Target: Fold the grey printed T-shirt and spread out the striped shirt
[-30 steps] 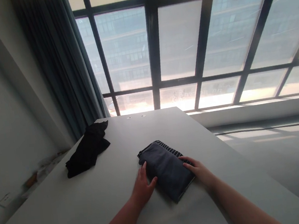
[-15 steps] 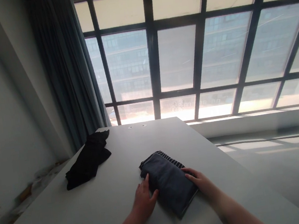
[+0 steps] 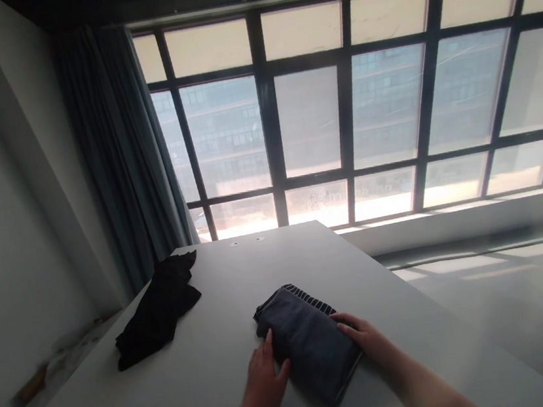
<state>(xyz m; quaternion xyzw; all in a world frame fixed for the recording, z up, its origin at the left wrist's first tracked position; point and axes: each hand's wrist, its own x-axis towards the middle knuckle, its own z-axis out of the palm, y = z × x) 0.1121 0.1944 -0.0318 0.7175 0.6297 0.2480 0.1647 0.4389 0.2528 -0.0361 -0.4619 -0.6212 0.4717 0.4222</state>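
A folded dark blue-grey garment (image 3: 308,344) lies at an angle on the white table (image 3: 222,282). From under its far edge shows a black cloth with white stripes (image 3: 315,298). My left hand (image 3: 266,372) rests at the left edge of the folded garment, fingers stretched and thumb apart, the fingertips touching the cloth. On the opposite side, my right hand (image 3: 359,332) lies over the right edge with its fingers extended, near the striped part. Whether any fingers reach under the fabric cannot be seen.
A crumpled black garment (image 3: 160,309) lies along the table's left edge. Beyond the table stand a large window with dark frames (image 3: 269,124) and a blue-grey curtain (image 3: 122,162). Two small round fittings (image 3: 259,238) sit near the far edge.
The view has tilted up slightly, so the table and the things on it sit lower in the picture. Both hands keep about the same place on the folded garment.
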